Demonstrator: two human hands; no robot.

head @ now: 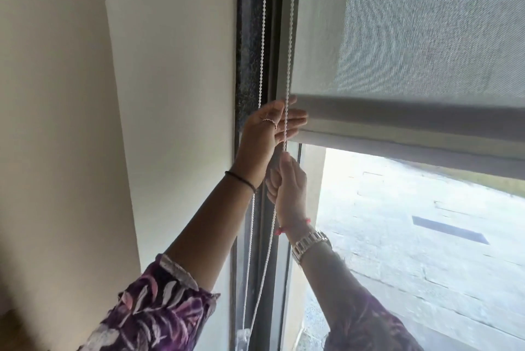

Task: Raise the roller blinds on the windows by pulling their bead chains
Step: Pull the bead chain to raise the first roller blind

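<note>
A grey mesh roller blind (426,24) covers the upper window; its bottom bar (412,120) hangs partway up the glass. A white bead chain (290,38) runs down in two strands along the dark window frame. My right hand (289,183) is closed around the right strand just below the bar's left end. My left hand (270,126) sits directly above it, fingers spread loosely around the same strand, which runs across the palm. The left strand (262,38) hangs free behind my left wrist.
A cream wall (170,95) stands to the left of the dark window frame (250,52). Below the blind, bare glass shows bright pavement (412,237) outside. The chain loop hangs down toward a small clear holder (243,336) low on the frame.
</note>
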